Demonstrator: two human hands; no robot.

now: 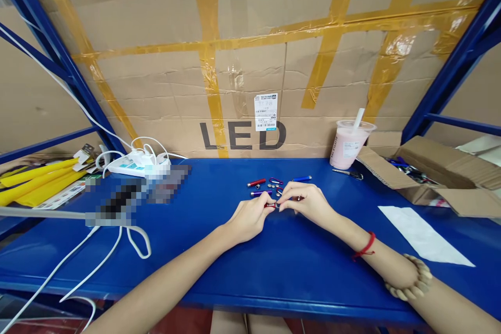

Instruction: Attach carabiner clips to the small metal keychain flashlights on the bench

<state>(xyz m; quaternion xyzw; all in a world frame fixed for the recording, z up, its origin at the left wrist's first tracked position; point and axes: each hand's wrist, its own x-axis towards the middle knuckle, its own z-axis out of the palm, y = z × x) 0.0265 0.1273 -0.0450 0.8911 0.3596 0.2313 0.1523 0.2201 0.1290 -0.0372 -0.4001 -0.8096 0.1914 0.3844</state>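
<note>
My left hand (250,215) is closed around a small red flashlight (270,205), held just above the blue tabletop. At its silver end the fingers of my right hand (307,201) are pinched together; what they grip is too small to make out. Just beyond my hands lie another red flashlight tube (256,183), a purple one (260,193) and a blue one (301,178). Among them are a red carabiner clip (276,180) and several small round silver pieces (271,186) that look like button batteries.
A pink drink cup (347,147) with a straw stands at the back right, keys (348,173) beside it. An open cardboard box (426,167) and a white paper sheet (425,235) lie right. A power strip (136,164), white cables and yellow items (43,180) occupy the left.
</note>
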